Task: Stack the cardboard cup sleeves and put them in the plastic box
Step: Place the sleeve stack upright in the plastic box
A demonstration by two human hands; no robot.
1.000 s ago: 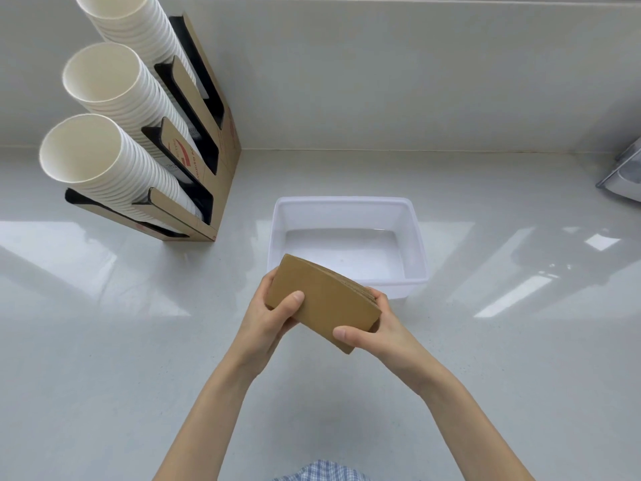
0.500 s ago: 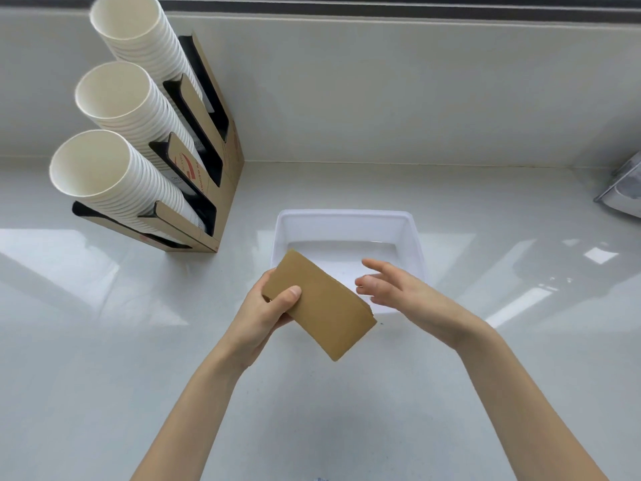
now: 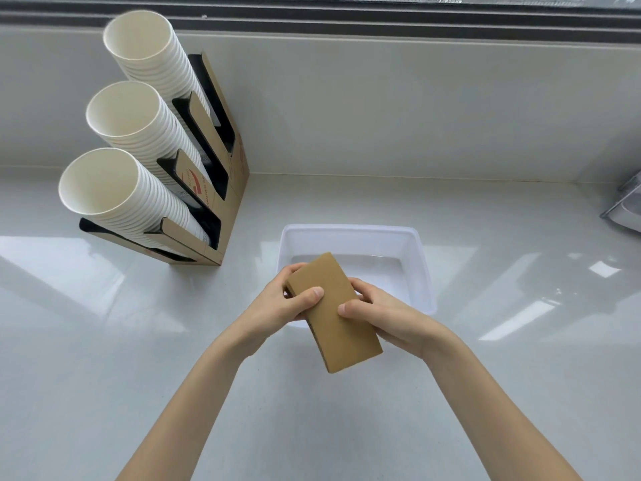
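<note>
A flat stack of brown cardboard cup sleeves is held in the air over the near rim of the white plastic box, long side running away from me. My left hand grips the stack's left edge, thumb on top. My right hand holds its right edge, thumb pressed on the top sleeve. The box stands on the white counter and its visible inside holds nothing; its near wall is hidden behind my hands.
A cardboard cup dispenser with three tilted stacks of white paper cups stands at the back left. A metal object sits at the right edge. A wall and window sill run behind the counter.
My right hand, off the stack half a second ago, has come back onto its right edge. The stack has turned from lying crosswise to lengthwise and sits closer over the box.
</note>
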